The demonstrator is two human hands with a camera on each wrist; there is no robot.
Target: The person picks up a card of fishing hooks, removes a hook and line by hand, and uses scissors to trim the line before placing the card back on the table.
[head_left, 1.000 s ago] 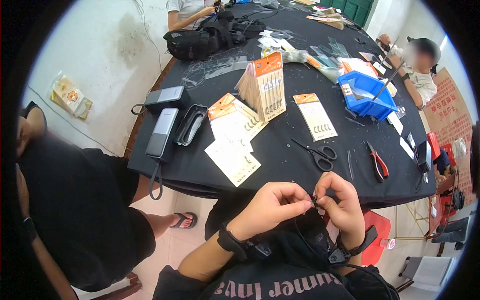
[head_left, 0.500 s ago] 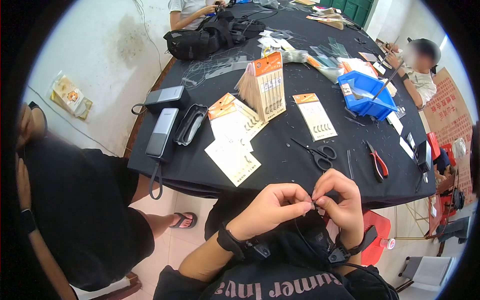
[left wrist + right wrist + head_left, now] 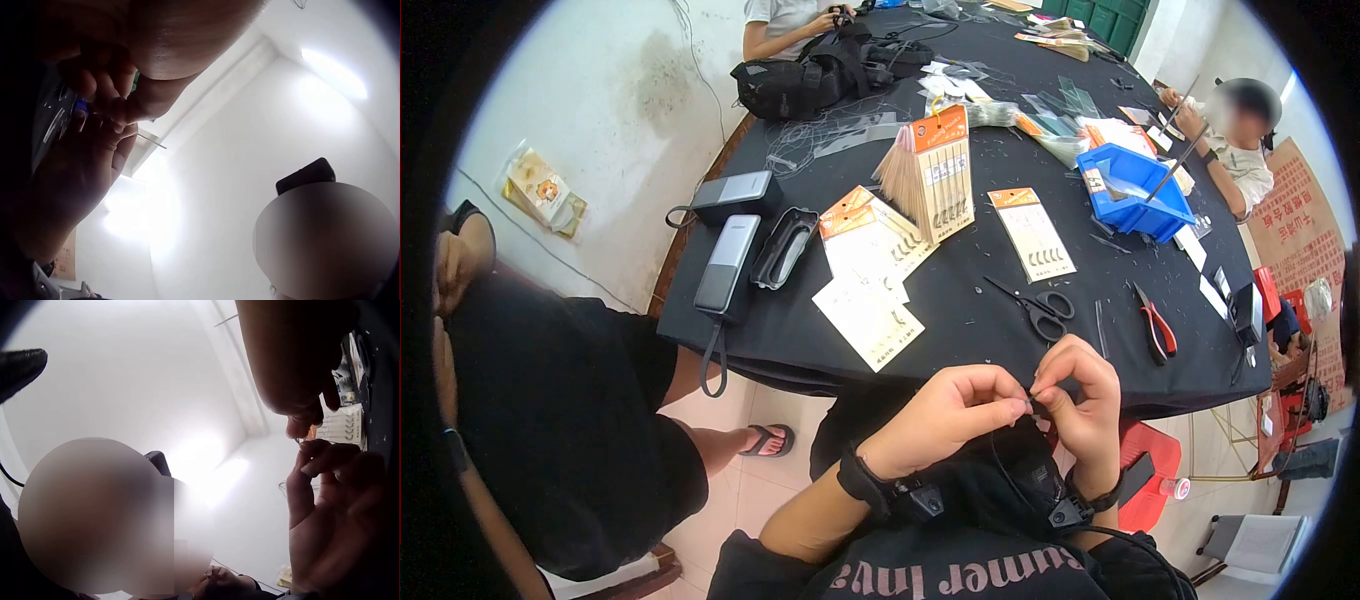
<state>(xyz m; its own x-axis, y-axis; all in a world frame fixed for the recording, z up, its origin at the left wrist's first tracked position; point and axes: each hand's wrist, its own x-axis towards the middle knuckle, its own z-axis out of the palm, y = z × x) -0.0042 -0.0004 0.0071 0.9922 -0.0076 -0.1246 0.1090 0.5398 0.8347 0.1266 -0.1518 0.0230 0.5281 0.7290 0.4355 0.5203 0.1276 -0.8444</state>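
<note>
Both bare hands meet at fingertip level, just in front of the near table edge. My left hand [image 3: 940, 415] pinches between thumb and index finger, and my right hand [image 3: 1088, 405] pinches close beside it. A tiny dark wire-like piece [image 3: 298, 441] shows between the fingertips in the right wrist view; I cannot tell its exact kind. In the left wrist view, the fingers largely hide it. Beyond the hands lie black scissors [image 3: 1040, 312] and red-handled pliers [image 3: 1157, 325]. A card of fish hooks [image 3: 1033, 237] lies farther back.
The black-covered table [image 3: 960, 330] bears a standing bundle of hook cards [image 3: 945, 175], loose cards [image 3: 868, 322], power banks [image 3: 727, 265] and an open black case [image 3: 783, 250]. A blue bin [image 3: 1135, 190] is at right. Other people sit around; a red stool [image 3: 1155, 460] stands below.
My right hand has risen slightly, its fingers shifting at the pinch. The left hand stays nearly in place. Table items look unmoved apart from a small shift of the head view.
</note>
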